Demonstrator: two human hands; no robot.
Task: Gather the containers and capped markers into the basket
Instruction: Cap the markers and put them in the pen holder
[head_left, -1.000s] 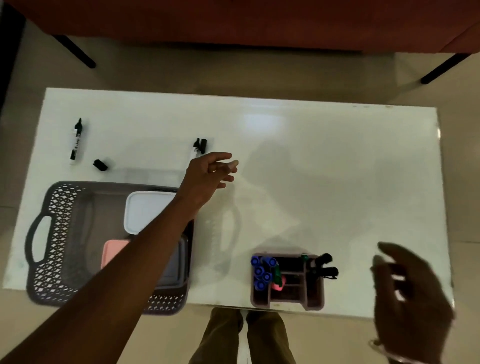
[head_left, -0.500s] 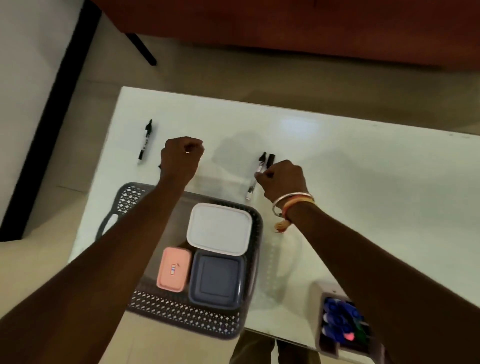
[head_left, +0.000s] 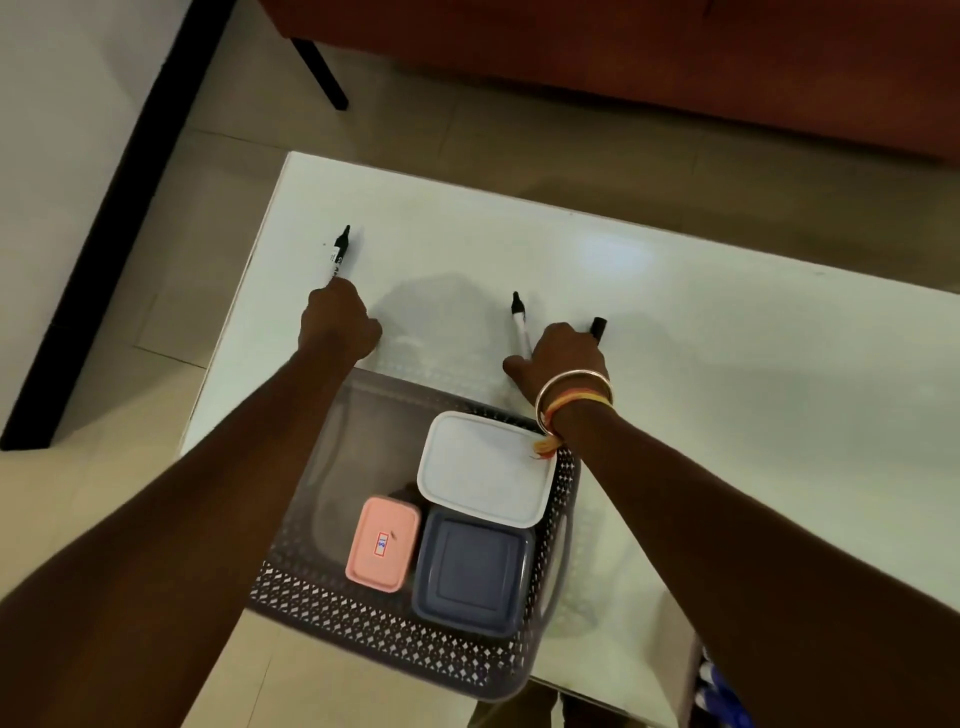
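1. Fingers (head_left: 371, 332) of the left hand (head_left: 337, 325) curl round the left marker's (head_left: 340, 254) near end; the right hand's (head_left: 563, 358) fingers grip the second marker (head_left: 519, 327), a cap (head_left: 598, 327) poking out beyond them.
2. Both nibs look bare, so capping probably comes first.
3. Nearer than both fists, the basket (head_left: 395, 660) holds three containers (head_left: 485, 467).

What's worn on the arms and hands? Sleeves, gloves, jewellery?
Both forearms are bare, with no sleeves or gloves in view. The left hand shows nothing worn. The right hand has at its wrist two thin metal bangles and an orange-yellow thread band with a loose tassel end.
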